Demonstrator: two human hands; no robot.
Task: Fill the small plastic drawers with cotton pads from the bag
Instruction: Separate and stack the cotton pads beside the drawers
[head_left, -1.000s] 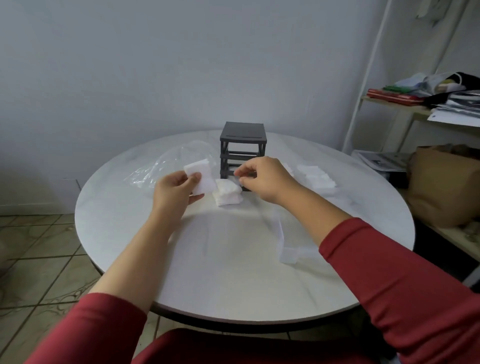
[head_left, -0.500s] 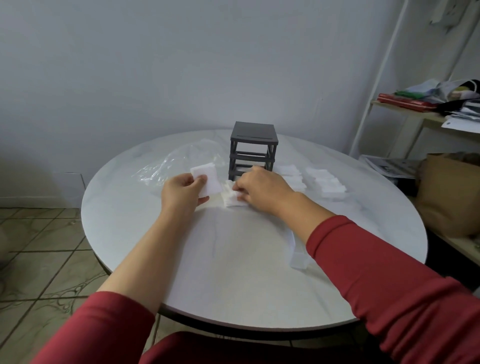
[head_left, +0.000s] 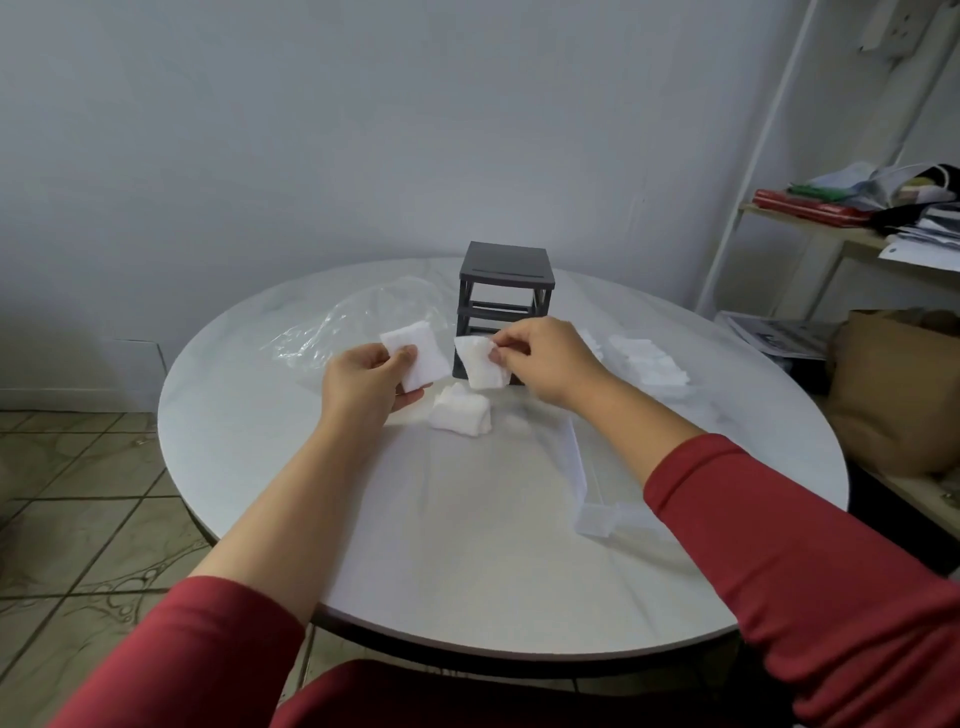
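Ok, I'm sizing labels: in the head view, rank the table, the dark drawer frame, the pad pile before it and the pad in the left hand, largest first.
1. table
2. dark drawer frame
3. pad pile and the pad held by the left hand: they look about alike, so I won't rank them.

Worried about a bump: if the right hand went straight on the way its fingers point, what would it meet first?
Probably the cotton pad in the left hand: the right hand, pinching its own pad, points leftward at it across a small gap. Depth is unclear from one view.
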